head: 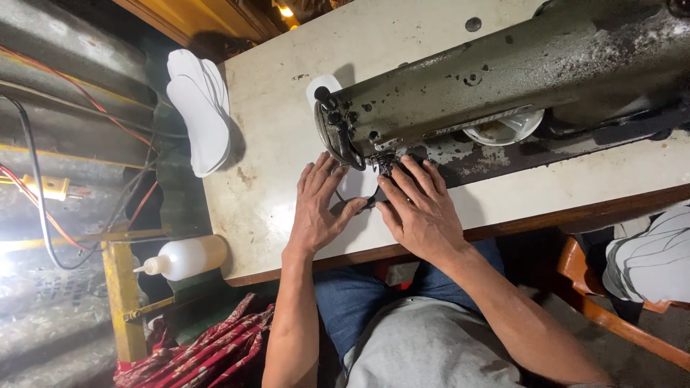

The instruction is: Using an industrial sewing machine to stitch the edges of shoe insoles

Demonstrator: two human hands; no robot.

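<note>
- Nearest the camera, below the machine (503,79), the person's lap in blue trousers (352,294) and grey shirt (424,352) is sitting against the table (273,179) edge, with both forearms reaching up toward the needle end.
- Left of the machine's head, the left hand (316,208) is lying flat, fingers spread and straight, gripping nothing, pressing down on a white piece (357,183).
- Just under the machine's head, the right hand (420,208) is lying palm down with its fingers long and slightly fanned, fingertips pressing a dark piece (377,195) at the presser foot (386,167); it is not clenching anything.
- The work itself is sitting between the two hands, directly beneath the needle end of the machine, mostly hidden by fingers.
- To my eye, guiding well here is meaning light, even pressure from both palms, letting the feed pull the piece and keeping fingertips to the sides of the foot, never in front of the needle.
- Far left of the machine, a stack of white soles (200,111) is resting at the table's left edge, partly overhanging it.
- Below that stack, off the table corner, a squeeze bottle (183,257) is lying on its side near a red patterned cloth (208,348).
- Under the machine's arm, a small white dish (503,131) is sitting on the table.
- Right of the machine, a wooden chair (604,309) is carrying folded pale fabric (650,262).
</note>
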